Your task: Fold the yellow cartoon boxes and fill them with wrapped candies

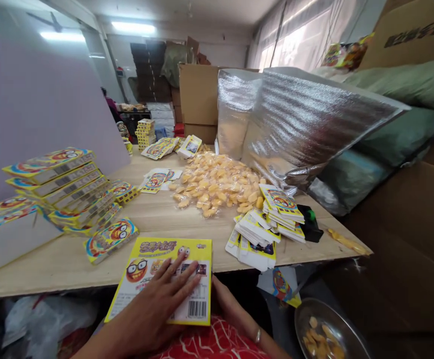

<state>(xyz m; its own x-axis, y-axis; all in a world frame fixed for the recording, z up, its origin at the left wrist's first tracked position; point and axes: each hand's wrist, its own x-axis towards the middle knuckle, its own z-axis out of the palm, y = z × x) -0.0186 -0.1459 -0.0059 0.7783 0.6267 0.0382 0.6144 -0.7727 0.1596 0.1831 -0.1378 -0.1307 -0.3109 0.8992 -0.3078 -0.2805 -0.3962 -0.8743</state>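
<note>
A large yellow and white printed box with a barcode and a cartoon face lies at the near table edge, partly over the lap. Flat on its top rests my left hand, fingers spread. At the box's right side is my right hand; its fingers are mostly hidden beside or under the box. Beyond them lies a heap of small wrapped yellow pieces. Flattened printed cartons are piled to the right, and one small printed box lies just left of the large one.
Stacked printed boxes stand at the left beside a white box. Silver foil bags rise at the back right. A black tape dispenser sits near the right edge. Below is a metal bowl holding yellow pieces.
</note>
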